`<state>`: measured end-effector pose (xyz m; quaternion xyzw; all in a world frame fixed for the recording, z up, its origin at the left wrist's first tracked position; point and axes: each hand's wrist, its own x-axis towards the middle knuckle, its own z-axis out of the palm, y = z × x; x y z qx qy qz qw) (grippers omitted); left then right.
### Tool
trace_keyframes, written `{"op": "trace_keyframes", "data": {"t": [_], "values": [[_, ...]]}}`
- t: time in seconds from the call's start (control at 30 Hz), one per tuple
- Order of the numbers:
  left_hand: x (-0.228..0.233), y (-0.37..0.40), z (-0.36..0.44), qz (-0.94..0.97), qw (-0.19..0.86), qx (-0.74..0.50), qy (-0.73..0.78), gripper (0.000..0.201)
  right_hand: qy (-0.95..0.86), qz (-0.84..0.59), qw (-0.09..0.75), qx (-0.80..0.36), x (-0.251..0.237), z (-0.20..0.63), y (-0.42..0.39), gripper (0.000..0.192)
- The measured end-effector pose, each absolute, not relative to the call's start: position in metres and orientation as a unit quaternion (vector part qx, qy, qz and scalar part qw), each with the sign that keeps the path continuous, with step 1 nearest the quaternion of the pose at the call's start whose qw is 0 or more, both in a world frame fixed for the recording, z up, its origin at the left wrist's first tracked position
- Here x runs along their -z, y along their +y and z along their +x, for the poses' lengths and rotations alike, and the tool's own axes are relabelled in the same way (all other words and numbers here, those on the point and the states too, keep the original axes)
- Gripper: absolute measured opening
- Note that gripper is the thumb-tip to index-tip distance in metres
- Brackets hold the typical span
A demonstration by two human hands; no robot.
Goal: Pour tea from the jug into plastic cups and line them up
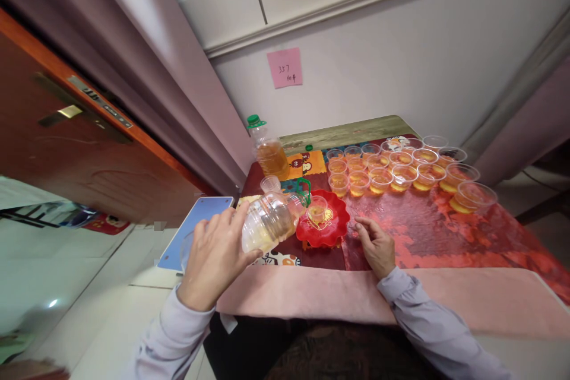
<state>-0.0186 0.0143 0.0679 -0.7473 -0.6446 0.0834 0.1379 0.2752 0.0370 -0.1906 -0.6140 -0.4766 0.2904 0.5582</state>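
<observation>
Over the near edge of the table, the left hand is wrapped around the base of a clear plastic bottle, fingers closed on it, and the bottle is tipped almost flat, its neck pointing right. That neck sits right over a small clear cup, which stands on a red scalloped dish near the front of the table. Pale yellow liquid lies along the low side of the bottle. Right hand now: it rests on the red patterned cloth just beside the dish, fingers loosely curled, gripping nothing. Behind the dish, two rows of filled cups run off to the right, amber liquid in each. A second bottle with a green cap stands upright at the back left corner, and one empty cup sits in front of it. On the wall above hangs a pink note
</observation>
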Motion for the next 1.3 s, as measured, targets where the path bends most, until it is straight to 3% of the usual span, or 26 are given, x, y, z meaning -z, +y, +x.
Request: {"op": "trace_keyframes", "data": {"t": [1.3], "values": [[-0.0661, 0.0114, -0.0183, -0.751, 0.146, -0.070, -0.640, 0.088, -0.477, -0.610, 0.563, -0.290, 0.1937, 0.2754, 0.0371, 0.045]]}}
